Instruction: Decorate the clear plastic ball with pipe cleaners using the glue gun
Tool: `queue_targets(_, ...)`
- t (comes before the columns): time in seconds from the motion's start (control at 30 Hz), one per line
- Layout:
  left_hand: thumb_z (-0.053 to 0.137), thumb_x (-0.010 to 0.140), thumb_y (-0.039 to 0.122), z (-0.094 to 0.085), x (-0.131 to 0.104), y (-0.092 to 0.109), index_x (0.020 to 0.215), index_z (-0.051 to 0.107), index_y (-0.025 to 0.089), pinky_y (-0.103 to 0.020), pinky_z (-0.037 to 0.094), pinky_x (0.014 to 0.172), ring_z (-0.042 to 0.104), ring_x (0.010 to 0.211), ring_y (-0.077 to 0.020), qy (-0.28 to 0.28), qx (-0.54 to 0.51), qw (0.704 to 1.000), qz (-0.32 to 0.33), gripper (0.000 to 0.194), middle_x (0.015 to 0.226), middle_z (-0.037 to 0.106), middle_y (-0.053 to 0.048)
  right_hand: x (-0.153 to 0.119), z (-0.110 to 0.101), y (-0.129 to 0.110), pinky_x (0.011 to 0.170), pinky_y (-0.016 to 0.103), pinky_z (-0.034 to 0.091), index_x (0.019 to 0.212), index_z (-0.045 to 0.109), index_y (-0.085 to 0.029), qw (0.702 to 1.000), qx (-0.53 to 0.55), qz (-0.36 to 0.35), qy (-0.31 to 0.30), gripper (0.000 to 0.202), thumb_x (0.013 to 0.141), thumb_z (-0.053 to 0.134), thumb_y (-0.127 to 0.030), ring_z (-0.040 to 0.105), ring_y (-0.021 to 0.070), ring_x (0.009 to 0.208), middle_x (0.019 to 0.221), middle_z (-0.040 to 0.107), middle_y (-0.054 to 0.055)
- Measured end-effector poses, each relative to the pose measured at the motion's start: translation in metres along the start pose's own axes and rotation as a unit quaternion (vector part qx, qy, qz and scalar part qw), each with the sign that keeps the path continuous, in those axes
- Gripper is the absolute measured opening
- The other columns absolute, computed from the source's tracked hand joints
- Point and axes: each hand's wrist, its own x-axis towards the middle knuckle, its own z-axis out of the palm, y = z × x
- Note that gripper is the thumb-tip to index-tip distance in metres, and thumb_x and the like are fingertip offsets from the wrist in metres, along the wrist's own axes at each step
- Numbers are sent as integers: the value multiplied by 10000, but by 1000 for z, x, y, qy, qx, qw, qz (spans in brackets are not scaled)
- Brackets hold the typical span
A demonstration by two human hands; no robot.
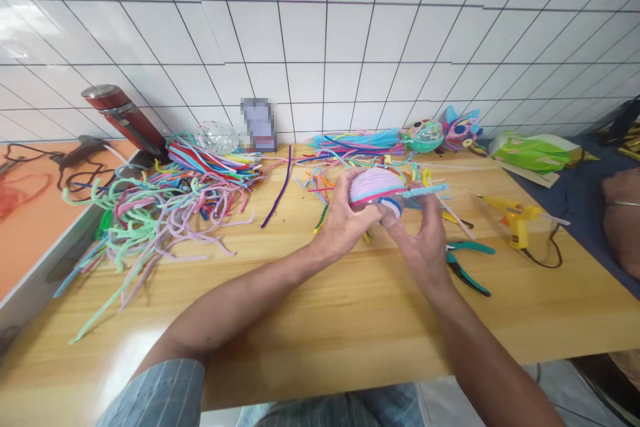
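Observation:
Between my two hands, above the wooden table (280,320), is a ball (376,184) wrapped in lilac pipe cleaners, with a pink band round it. A round piece (391,205), white and dark blue, sits on its near side. My left hand (345,213) wraps the ball's left side, thumb along the lower edge. My right hand (420,230) grips it from the right, its thumb by the round piece. A light blue twisted pipe cleaner (425,191) sticks out to the right past the right fingers. Whether those fingers also pinch it, I cannot tell.
Loose pipe cleaners (150,220) are heaped at left, beside a red flask (125,121). Teal-handled pliers (467,267) and a yellow glue gun (517,217) lie at right. Decorated balls (424,136) stand by the tiled wall. Another person's arm (621,213) is at far right.

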Motion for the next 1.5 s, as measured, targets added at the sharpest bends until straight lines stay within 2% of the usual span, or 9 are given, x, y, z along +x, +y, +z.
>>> queue_targets(0.1,879,810,393,-4,4,6,1463,555,239,-509,503,1273,622,1441,-344,35,39,998,38,745,1502,663,-124,1,-12,5,1190,670,533,1457,645,-216,996,-53,-39,64,642,966,836,-583,658,397,1370,1430,697,165)
queue_targets(0.2,877,807,360,-8,7,15,1471,552,238,-507,498,1277,615,1452,-338,67,63,994,63,749,1523,641,-133,4,-22,-1,1148,633,549,1480,661,-230,973,-93,-172,124,528,1012,816,-417,671,374,1278,1341,706,146)
queue_targets(0.3,896,804,352,-9,5,23,1460,566,238,-515,477,1303,605,1472,-341,72,93,989,87,743,1537,637,-140,4,-23,-13,1071,535,584,1554,667,-288,947,-108,-288,92,511,1048,732,-246,698,336,1197,1306,731,122)
queue_targets(0.5,890,841,374,-9,-6,28,1499,561,235,-522,471,1311,607,1491,-352,39,147,983,107,749,1558,643,-151,4,-15,-25,1024,475,612,1655,606,-305,915,-158,-369,38,620,1065,670,-126,729,298,1167,1299,736,127)
queue_targets(0.77,872,892,439,-16,-16,20,1517,535,221,-546,466,1307,603,1487,-362,22,209,963,166,742,1531,661,-170,4,-20,-27,1011,462,631,1525,679,-224,909,-146,-390,26,487,1055,715,-103,751,285,1114,1211,760,131)
queue_targets(0.93,860,894,392,-20,-17,17,1529,542,229,-553,456,1319,583,1519,-367,9,201,970,135,729,1574,628,-175,1,-17,-25,1012,478,643,1514,692,-235,918,-122,-376,13,475,1052,713,-124,766,305,1172,1289,769,150)
queue_targets(1.2,876,854,420,-17,-14,23,1477,566,234,-534,485,1310,602,1493,-351,24,100,994,36,720,1562,612,-153,-3,-12,-16,1074,584,670,1678,532,-227,937,-101,-331,52,756,1011,857,-376,741,371,1273,1380,730,192)
queue_targets(1.37,839,873,453,-17,-17,27,1467,570,253,-535,539,1267,630,1475,-347,38,47,998,-14,682,1559,631,-143,-11,5,-11,1208,748,564,1822,290,-183,941,-131,-312,21,1003,1042,803,-552,553,475,1573,1671,535,303)
queue_targets(1.5,819,877,442,-15,-20,28,1511,581,273,-541,530,1285,626,1502,-346,28,18,999,-23,698,1661,604,-133,-20,17,-12,1244,760,530,1861,174,-205,944,-166,-286,21,1040,1075,763,-548,482,481,1641,1755,454,311)
